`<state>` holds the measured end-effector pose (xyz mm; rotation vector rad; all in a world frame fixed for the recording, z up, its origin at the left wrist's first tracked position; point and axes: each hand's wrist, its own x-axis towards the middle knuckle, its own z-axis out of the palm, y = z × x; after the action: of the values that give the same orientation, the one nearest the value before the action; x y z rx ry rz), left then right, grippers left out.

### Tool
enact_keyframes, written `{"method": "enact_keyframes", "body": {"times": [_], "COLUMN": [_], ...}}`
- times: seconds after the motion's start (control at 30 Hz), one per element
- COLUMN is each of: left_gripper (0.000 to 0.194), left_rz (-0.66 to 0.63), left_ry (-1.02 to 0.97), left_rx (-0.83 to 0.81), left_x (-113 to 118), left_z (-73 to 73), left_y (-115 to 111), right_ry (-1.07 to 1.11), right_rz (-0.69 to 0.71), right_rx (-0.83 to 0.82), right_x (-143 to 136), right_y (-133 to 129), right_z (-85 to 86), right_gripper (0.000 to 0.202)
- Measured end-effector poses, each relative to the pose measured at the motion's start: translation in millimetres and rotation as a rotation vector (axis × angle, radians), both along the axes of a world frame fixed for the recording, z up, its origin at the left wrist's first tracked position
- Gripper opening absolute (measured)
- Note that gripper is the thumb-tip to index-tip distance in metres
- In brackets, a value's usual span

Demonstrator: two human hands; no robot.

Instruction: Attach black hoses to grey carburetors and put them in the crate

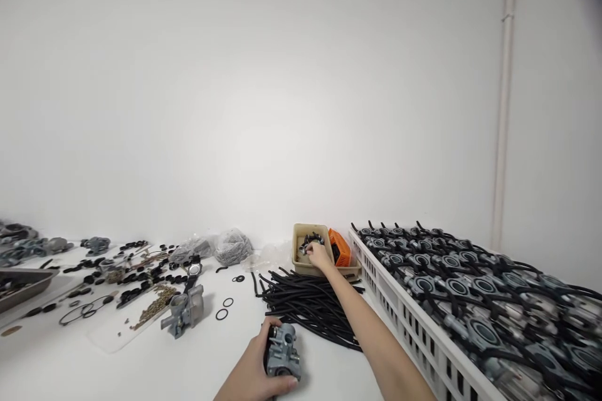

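Note:
My left hand (258, 366) is wrapped round a grey metal carburetor (283, 351) at the front of the table, thumb below and fingers above. My right hand (318, 255) reaches into a small beige bin (297, 254), its fingers pinched together at some small dark and metallic parts (313, 239). Whether anything is between those fingertips is too small to tell. Under my right forearm lies a pile of black rubber hoses (308, 304). To the left, a second carburetor (184, 311) stands on the table, with two black O-rings (222, 314) nearby.
A white plastic crate (399, 319) full of carburetors with black hoses flanks the right side. An orange container (339, 248) sits beside the bin. Leftward are brass pieces (155, 307), scattered black parts, bagged parts (232, 246) and a metal tray (26, 288). The wall closes off the back.

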<state>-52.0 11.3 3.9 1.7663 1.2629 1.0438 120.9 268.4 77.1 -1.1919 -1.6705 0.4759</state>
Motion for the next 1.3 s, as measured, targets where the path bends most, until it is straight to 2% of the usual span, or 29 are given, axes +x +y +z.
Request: {"method": "enact_keyframes", "body": {"times": [0.07,0.27,0.43,0.53,0.6,0.73,0.83,0.97,1.1,1.2,1.3], "left_gripper": [0.078,0.071,0.063,0.064,0.066,0.068,0.064,0.064,0.065,0.065,0.065], "left_rz": [-0.001,0.022,0.144,0.252,0.328,0.510,0.587,0.658,0.706,0.686,0.678], "left_ry": [-0.006,0.048,0.132,0.202,0.286,0.414,0.462,0.484,0.521,0.550,0.559], "left_rx": [0.012,0.103,0.241,0.374,0.507,0.838,0.988,1.036,0.990,0.958,0.945], "left_x": [0.1,0.2,5.6,14.1,19.9,23.8,16.7,2.8,-1.2,0.9,2.4], "left_z": [0.0,4.0,24.5,39.9,44.1,32.0,17.3,9.4,9.7,8.9,7.5], "left_y": [0.0,-4.5,-1.8,17.4,37.6,75.9,85.5,75.6,69.3,70.8,72.6], "right_ry": [0.178,0.668,1.051,1.064,1.022,0.827,0.725,0.680,0.706,0.676,0.614], "right_rz": [0.056,0.253,0.525,0.500,0.434,0.326,0.279,0.318,0.461,0.573,0.615], "right_rx": [-0.051,-0.093,-0.240,-0.226,-0.197,-0.097,-0.036,-0.028,-0.087,-0.140,-0.141], "right_x": [2.3,3.6,10.1,13.9,16.2,20.1,19.4,8.6,-7.8,-14.7,-13.9], "right_y": [-7.2,-54.5,-88.4,-95.6,-96.5,-95.6,-97.8,-109.1,-125.3,-135.7,-141.4], "right_z": [-5.1,-22.3,-27.1,-24.6,-23.6,-26.0,-29.0,-31.6,-33.6,-33.6,-31.1], "right_gripper": [0.004,0.020,0.034,0.042,0.043,0.039,0.036,0.037,0.038,0.037,0.037]}}
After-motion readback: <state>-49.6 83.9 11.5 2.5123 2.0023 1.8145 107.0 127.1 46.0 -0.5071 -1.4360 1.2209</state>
